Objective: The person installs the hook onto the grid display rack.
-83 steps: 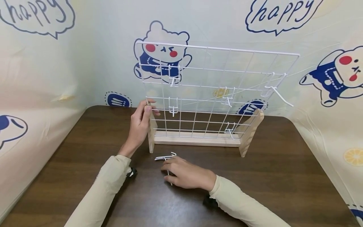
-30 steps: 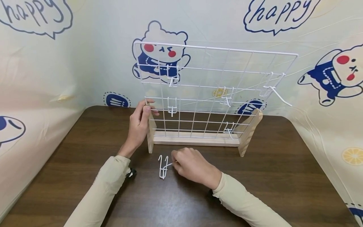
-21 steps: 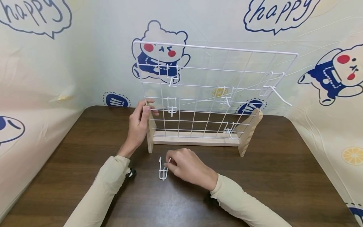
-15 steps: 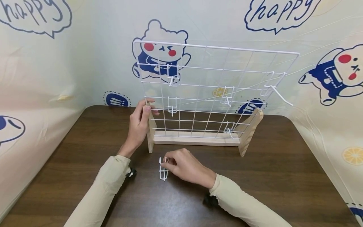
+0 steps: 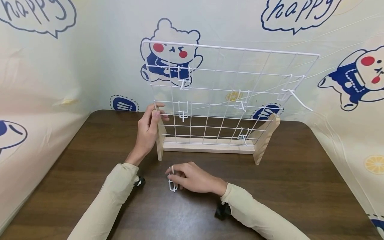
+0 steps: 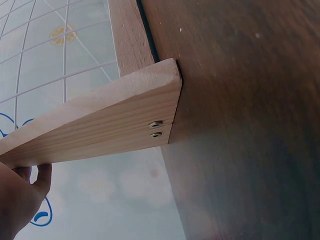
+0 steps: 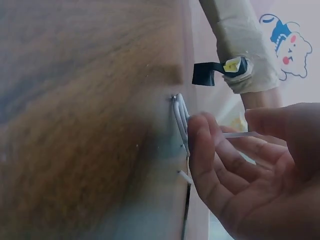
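Note:
My left hand [image 5: 147, 128] grips the left wooden upright [image 5: 160, 143] of a white wire grid rack [image 5: 228, 52], thumb in front and fingers behind. Seen from the left wrist, the upright's outer side [image 6: 100, 127] shows two metal screws near its foot, with fingertips [image 6: 44, 177] curled round its far edge. In front of the rack, my right hand [image 5: 193, 176] pinches a white wire hook [image 5: 173, 186] close to the tabletop. From the right wrist, the hook's looped wire [image 7: 181, 117] stands beside my fingers, and its prong [image 7: 237, 134] runs towards the thumb.
Several white wire hooks hang on the grid, among them an upper left one [image 5: 183, 83] and a long-pronged one [image 5: 300, 100] jutting out at right. A wooden crossbar [image 5: 207, 148] joins the uprights. The dark wooden table [image 5: 300, 186] meets a printed cloth backdrop [image 5: 99, 66].
My right hand let the hook turn on the table so its loop points towards me, then moved left onto it and now pinches its prong. My left hand keeps its grip on the upright.

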Tool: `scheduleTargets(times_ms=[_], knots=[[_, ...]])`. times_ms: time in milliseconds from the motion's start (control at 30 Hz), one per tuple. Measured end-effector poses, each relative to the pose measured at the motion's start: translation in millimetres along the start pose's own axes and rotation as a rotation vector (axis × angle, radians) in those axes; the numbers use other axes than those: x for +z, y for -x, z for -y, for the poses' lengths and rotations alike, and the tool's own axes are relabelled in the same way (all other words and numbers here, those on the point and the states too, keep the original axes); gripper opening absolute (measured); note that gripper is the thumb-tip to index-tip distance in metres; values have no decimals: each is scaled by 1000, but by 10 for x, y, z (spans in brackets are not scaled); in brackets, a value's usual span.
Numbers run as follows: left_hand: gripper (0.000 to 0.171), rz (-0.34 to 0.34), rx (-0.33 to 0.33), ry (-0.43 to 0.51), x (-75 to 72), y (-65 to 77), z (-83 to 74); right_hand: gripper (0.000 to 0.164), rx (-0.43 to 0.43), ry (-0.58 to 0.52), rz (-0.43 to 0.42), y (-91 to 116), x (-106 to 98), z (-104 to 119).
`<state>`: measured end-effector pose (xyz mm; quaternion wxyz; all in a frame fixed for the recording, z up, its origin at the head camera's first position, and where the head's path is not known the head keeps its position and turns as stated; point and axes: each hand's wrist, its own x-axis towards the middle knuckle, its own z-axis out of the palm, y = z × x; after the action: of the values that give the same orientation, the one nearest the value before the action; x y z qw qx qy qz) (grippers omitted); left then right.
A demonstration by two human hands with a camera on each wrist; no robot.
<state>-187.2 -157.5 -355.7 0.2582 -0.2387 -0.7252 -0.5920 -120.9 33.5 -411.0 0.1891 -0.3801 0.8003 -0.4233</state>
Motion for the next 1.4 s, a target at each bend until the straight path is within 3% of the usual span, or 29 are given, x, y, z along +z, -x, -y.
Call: scheduleTargets(times_ms=[167, 333, 533, 933, 1400], knots=[[28, -4, 9, -1, 10, -4, -12, 27, -9, -76, 55, 2, -15, -2], [29, -8, 3, 2, 4, 5, 52, 28, -12, -68, 62, 7, -48, 20], [28, -16, 5, -1, 9, 4, -7, 34, 0, -47, 57, 9, -120, 51], [29, -28, 2, 14, 31, -9, -2, 39, -26, 35, -7, 57, -363, 127], [28, -46, 22, 21, 50, -5, 46, 41, 1, -7, -108, 203, -579, 248]])
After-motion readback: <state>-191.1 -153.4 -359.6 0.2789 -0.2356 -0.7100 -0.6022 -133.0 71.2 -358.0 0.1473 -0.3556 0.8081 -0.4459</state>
